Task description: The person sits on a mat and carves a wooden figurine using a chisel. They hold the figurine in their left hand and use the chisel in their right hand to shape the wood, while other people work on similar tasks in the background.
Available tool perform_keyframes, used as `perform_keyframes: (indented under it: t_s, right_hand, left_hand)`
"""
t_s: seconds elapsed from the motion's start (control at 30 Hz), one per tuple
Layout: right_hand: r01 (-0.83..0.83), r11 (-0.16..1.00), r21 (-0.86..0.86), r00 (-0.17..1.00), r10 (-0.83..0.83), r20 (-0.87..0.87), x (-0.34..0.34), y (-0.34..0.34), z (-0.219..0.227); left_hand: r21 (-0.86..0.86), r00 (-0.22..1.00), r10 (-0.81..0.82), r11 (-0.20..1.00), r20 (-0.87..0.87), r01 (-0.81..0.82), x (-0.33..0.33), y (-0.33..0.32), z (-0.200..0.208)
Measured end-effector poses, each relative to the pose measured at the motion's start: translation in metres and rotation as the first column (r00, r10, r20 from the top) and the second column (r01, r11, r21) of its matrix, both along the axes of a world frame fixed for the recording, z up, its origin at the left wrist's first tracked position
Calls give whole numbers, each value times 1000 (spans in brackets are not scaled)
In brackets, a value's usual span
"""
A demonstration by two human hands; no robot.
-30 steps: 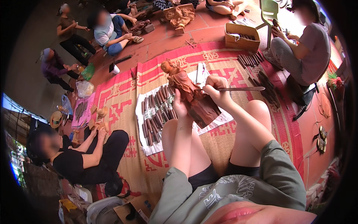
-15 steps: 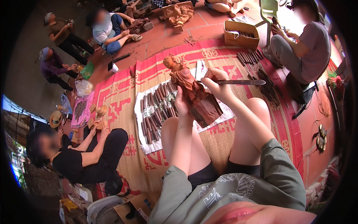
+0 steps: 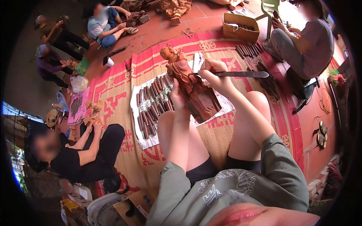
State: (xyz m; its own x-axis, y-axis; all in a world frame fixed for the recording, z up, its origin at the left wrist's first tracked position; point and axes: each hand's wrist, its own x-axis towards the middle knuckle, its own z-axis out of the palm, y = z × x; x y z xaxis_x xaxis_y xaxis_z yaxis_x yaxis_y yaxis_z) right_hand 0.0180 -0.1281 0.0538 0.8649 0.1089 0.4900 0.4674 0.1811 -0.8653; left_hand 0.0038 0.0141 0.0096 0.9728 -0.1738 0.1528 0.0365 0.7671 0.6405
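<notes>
A reddish-brown wooden figurine (image 3: 180, 71) on a dark block base is tilted in front of me, above my knees. My left hand (image 3: 176, 97) is closed on its left side, supporting it near the base. In my right hand (image 3: 215, 71) is a carving tool (image 3: 247, 74) with a long dark shaft, gripped like a pen. Its thin tip meets the figurine's right side; the exact contact is too small to make out. Beneath, a white cloth (image 3: 150, 142) bears rows of several wooden-handled carving tools (image 3: 151, 113).
A red and tan woven mat (image 3: 124, 150) spreads under me. More tools (image 3: 267, 84) lie by a seated person (image 3: 311, 49) at right, near a cardboard box (image 3: 240, 34). At left, another person (image 3: 79, 158) handles a pale carving (image 3: 97, 107). A fan (image 3: 103, 209) stands lower left.
The whole view has shifted slightly, so the scene sits a little higher and further left. Both hands keep their hold on the figurine and the carving tool.
</notes>
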Motion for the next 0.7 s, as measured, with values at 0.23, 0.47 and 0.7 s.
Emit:
perform_keyframes:
  t_s: [0.23,0.47,0.7]
  right_hand:
    - [26,993,-114,999,-23,28,5,-7,-15]
    - [67,991,-115,993,-54,109,4,-5,-13]
    - [89,996,5,995,-89,48,0,4,-8]
  left_hand:
    - [-176,993,-118,978,-18,113,4,2,-11]
    - [29,997,-66,997,30,65,9,10,-20]
    - [-242,958,-232,932,171,269,14,11,-23]
